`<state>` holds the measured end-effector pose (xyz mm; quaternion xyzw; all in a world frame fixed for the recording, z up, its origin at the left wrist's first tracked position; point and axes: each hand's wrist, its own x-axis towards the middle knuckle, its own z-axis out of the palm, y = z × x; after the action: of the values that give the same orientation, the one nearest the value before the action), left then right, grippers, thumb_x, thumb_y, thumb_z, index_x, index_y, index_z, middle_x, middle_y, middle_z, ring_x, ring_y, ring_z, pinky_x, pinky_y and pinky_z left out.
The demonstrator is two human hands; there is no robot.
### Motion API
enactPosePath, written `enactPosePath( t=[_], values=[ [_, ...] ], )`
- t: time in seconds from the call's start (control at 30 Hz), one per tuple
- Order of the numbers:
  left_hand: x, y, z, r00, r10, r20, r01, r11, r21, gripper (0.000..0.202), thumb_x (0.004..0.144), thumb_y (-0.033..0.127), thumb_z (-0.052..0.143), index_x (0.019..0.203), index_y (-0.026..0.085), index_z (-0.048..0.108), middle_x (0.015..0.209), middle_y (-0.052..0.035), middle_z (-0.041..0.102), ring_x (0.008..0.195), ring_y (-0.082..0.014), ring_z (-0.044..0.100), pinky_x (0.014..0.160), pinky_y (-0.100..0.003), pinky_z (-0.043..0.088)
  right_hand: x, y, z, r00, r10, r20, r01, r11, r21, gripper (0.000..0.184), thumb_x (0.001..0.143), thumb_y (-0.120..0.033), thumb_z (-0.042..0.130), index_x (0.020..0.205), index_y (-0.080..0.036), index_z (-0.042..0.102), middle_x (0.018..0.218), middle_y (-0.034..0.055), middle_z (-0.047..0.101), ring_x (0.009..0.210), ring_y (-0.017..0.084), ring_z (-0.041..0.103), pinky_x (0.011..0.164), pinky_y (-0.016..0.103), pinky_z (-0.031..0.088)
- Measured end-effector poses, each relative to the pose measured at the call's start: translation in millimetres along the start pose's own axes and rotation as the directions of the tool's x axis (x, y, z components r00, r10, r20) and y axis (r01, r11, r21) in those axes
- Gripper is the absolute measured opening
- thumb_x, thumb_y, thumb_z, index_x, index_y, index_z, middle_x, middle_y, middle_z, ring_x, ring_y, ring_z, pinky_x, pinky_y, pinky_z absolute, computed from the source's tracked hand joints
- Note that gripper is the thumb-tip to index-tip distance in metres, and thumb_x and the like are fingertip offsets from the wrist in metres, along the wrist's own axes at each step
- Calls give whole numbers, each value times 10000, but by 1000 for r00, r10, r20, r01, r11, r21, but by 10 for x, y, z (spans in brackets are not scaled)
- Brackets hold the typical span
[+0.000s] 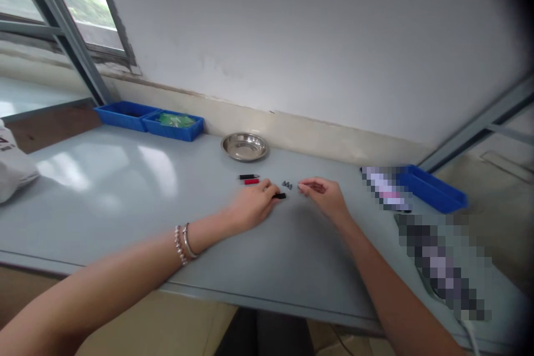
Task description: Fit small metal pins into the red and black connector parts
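My left hand (255, 204) rests on the table, its fingers closed around a short black pen barrel (280, 196) whose end sticks out to the right. Facing it, my right hand (326, 196) is closed in a pinch, with a tiny grey piece just showing at the fingertips. Between the two hands lie several small grey cone-shaped pieces (287, 184). Just beyond the left hand, a black pen (247, 177) and a red pen (251, 182) lie side by side, the red one nearer to the fingers.
A round steel dish (244, 147) stands near the wall. At the back left are a blue tray (125, 118) and another blue tray (173, 132) with green packets. Two blurred-out flat objects lie right, beside a blue bin (434, 192). A white bag (14, 169) sits far left.
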<state>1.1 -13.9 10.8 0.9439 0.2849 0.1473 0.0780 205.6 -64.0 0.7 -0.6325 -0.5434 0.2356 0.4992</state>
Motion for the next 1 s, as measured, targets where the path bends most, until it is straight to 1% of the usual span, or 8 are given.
enactPosePath(
  t=[0.03, 0.1, 0.2, 0.33, 0.53, 0.73, 0.9, 1.0],
  values=[
    [3, -24, 4, 999, 3, -32, -4, 999, -42, 244, 949, 288, 401, 1077, 156, 562, 1006, -93, 595, 791, -176, 606, 710, -306, 492, -27, -48, 8, 999, 31, 28, -33, 995, 93, 301, 659, -453, 698, 779, -177, 703, 695, 65, 716, 667, 194, 660, 655, 338, 522],
    [7, -58, 12, 996, 11, -84, -20, 994, -111, 228, 940, 282, 415, 1056, 159, 568, 981, -86, 595, 825, -181, 597, 748, -315, 491, -75, -124, 46, 994, 64, 89, -81, 977, 196, 315, 612, -454, 740, 764, -181, 701, 686, 60, 722, 656, 192, 670, 639, 333, 530],
    [3, -69, 17, 994, 21, -103, -37, 987, -157, 228, 934, 280, 425, 1046, 155, 580, 968, -85, 593, 818, -179, 587, 758, -317, 489, -120, -180, 112, 983, 76, 168, -117, 961, 249, 292, 581, -438, 761, 729, -195, 697, 659, 41, 717, 620, 182, 669, 609, 324, 533],
    [-12, -54, 20, 995, 31, -90, -45, 987, -156, 233, 928, 263, 441, 1055, 143, 596, 973, -91, 588, 804, -179, 585, 746, -313, 486, -147, -175, 156, 979, 74, 190, -127, 951, 281, 248, 587, -397, 758, 728, -203, 694, 646, 28, 712, 618, 181, 676, 616, 325, 540],
    [-27, -52, 48, 994, 17, -105, -34, 987, -158, 211, 909, 249, 480, 1034, 157, 623, 941, -79, 576, 797, -169, 576, 743, -305, 487, -201, -150, 193, 989, 45, 138, -72, 977, 200, 170, 604, -322, 729, 722, -207, 685, 701, 30, 719, 678, 186, 678, 691, 347, 544],
    [-30, -49, 53, 991, 34, -126, -54, 987, -155, 200, 900, 229, 497, 1007, 148, 645, 928, -85, 578, 807, -176, 577, 752, -310, 492, -253, -136, 217, 994, 6, 112, -20, 992, 127, 146, 646, -315, 681, 745, -207, 684, 744, 42, 720, 715, 198, 672, 718, 353, 530],
    [-37, -37, 47, 987, 37, -159, -55, 992, -112, 183, 881, 217, 524, 998, 149, 647, 924, -77, 576, 770, -165, 580, 723, -302, 501, -283, -107, 232, 994, 27, 102, -38, 993, 110, 206, 681, -387, 657, 761, -198, 672, 683, 39, 700, 641, 190, 651, 639, 320, 512],
    [-46, -24, 36, 984, 41, -174, -57, 994, -89, 186, 880, 229, 530, 1011, 156, 641, 947, -75, 578, 765, -160, 588, 720, -301, 504, -292, -133, 229, 993, 9, 121, -10, 1000, 7, 299, 766, -466, 574, 664, -193, 638, 592, 35, 658, 561, 171, 610, 572, 292, 471]
  ],
)
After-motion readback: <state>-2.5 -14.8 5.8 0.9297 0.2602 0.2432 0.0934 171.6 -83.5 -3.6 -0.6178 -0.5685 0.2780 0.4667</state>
